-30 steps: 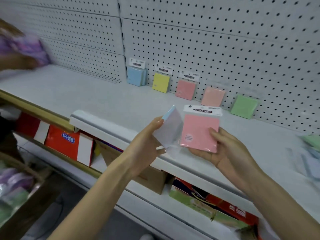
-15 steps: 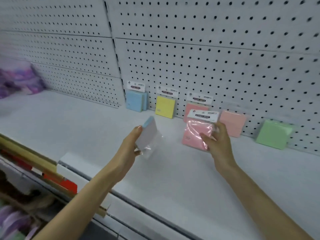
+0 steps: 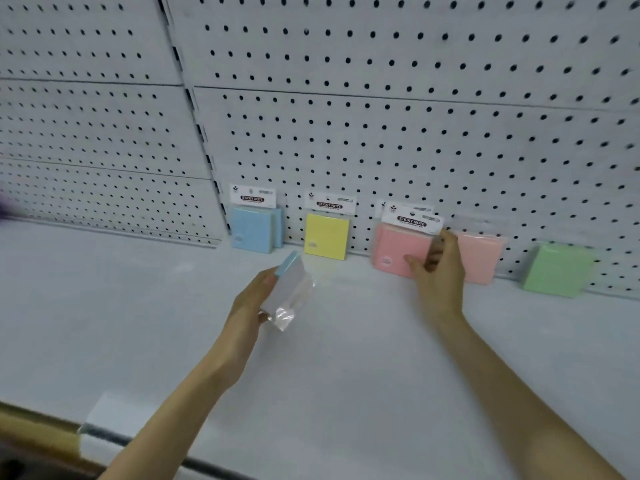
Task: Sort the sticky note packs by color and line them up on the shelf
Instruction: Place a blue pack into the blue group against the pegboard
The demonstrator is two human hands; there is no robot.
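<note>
Placing step: the right hand [image 3: 438, 271], fingers curled, pinches the pink wrapped sticky note pack [image 3: 398, 251], standing it on the white shelf [image 3: 138, 306] just right of the square yellow pack [image 3: 326, 235]; the left hand [image 3: 256, 299] grips a pale blue wrapped pack [image 3: 289, 285] in front of the yellow pack; next, it likely joins the blue stack [image 3: 252, 233] left of the yellow one.
</note>
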